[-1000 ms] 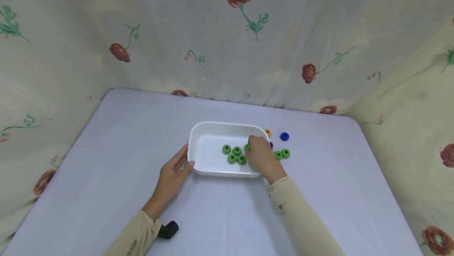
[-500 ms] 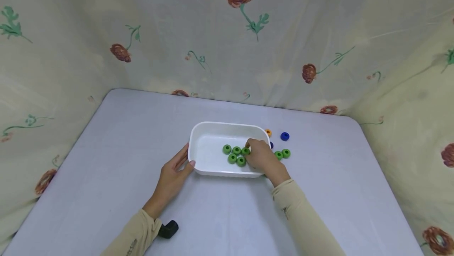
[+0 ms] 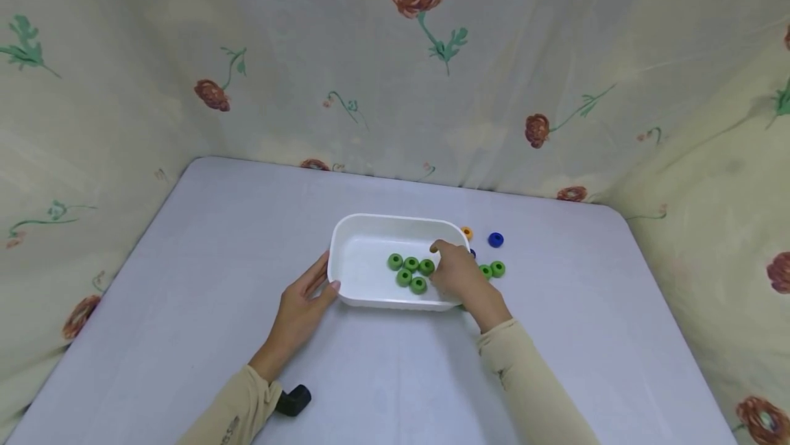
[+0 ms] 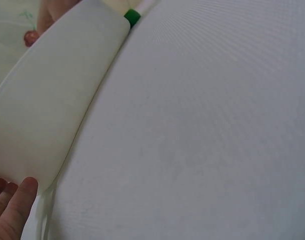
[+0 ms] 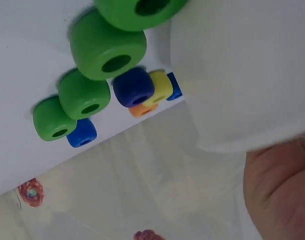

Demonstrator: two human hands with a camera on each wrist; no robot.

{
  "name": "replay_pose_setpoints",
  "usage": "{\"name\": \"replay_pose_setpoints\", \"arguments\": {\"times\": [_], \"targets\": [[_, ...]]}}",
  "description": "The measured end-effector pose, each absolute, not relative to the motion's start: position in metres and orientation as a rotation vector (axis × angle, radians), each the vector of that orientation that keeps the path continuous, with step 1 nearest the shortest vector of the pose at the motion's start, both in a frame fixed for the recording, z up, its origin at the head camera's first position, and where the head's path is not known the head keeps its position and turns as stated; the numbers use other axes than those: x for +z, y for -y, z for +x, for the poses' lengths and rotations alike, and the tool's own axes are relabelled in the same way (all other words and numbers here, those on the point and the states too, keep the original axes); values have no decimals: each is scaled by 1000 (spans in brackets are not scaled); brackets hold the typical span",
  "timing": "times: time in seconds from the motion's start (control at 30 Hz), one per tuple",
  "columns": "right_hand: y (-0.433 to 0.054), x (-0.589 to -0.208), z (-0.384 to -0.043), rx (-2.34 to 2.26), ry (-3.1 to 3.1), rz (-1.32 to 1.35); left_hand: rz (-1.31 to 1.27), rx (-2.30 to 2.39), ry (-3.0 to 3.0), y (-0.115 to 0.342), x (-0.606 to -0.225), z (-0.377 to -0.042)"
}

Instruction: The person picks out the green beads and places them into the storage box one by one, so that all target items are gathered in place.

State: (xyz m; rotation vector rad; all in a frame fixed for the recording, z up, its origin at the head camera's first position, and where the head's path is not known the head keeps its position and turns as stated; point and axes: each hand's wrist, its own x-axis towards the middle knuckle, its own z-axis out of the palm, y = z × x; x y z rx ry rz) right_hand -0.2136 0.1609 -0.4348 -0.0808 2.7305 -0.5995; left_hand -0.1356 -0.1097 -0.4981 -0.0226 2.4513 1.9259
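A white tray stands on the table with several green beads clustered on its floor. My left hand holds the tray's left end, thumb at the near corner and fingers along the outer side. In the left wrist view, fingertips touch the tray's wall. Over the tray's right end is my right hand, its index finger and thumb parted with no bead seen between them. The nearest green bead lies just left of those fingertips. The right wrist view shows only part of this hand, behind the tray wall.
Right of the tray lie loose beads: green, blue and orange. A yellow bead and a dark blue bead appear in the right wrist view. Some black object sits beside my left sleeve.
My right hand let go of a green bead among the others in the tray and drew slightly right and nearer. The lowest bead shifted a little nearer. My left hand stayed put.
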Motion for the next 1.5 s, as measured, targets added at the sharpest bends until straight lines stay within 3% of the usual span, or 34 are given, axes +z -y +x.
{"name": "replay_pose_setpoints", "arguments": {"times": [0.2, 0.53, 0.77, 1.5], "targets": [[-181, -424, -203, -821, -2870, -154, -31, 1922, -2447, 108, -497, -134], [-232, -430, -184, -1175, -2876, 131, 10, 1946, -2436, 110, -499, -135], [-253, -445, -177, -1171, -2866, 292, 48, 1963, -2424, 111, -502, -135], [-281, -475, -187, -1104, -2908, 435, 14, 1940, -2440, 110, -501, -133]]}}
